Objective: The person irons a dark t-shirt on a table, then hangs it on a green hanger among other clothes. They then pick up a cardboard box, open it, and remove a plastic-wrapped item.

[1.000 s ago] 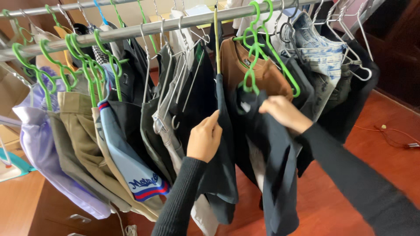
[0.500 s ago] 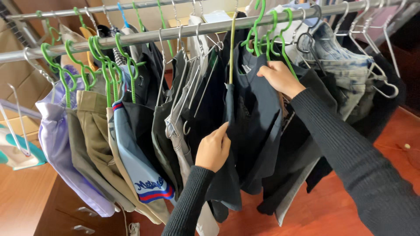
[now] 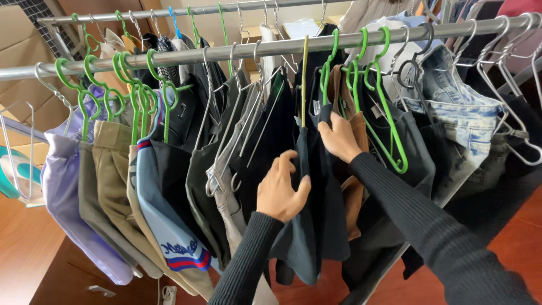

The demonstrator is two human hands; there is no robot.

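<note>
- The dark navy garment (image 3: 305,226) hangs at the centre of the frame from a yellow-green hanger (image 3: 304,79) hooked over the metal rail (image 3: 169,57), and both my hands are on it.
- My left hand (image 3: 282,189) sits at lower centre; its fingers (image 3: 288,164) curl closed around the garment's left edge, thumb against the cloth on the right.
- My right hand (image 3: 337,137) is just above and to the right, laid on the garment's upper edge near the hanger's stem. Its fingers (image 3: 326,129) press into the fabric there; I cannot tell whether they pinch it or merely rest on it.
- Both my arms wear black ribbed sleeves (image 3: 418,226), coming up from the lower edge.
- Directly behind my right hand hangs a brown garment (image 3: 353,197), touching the navy one.
- To the right of that, a green hanger (image 3: 389,124) carries a black top (image 3: 412,152), and further right a pale washed denim piece (image 3: 463,116) hangs from a dark hanger.
- Left of centre, dark trousers (image 3: 209,186) hang on wire hangers (image 3: 226,130).
- Further left come a light blue jacket with striped trim (image 3: 164,226), khaki trousers (image 3: 110,181) and a lilac garment (image 3: 62,186), all on green hangers.
- A second rail (image 3: 186,11) runs along the upper edge, cardboard boxes (image 3: 22,62) fill the upper left, and a reddish wooden floor (image 3: 22,248) shows at lower left.
</note>
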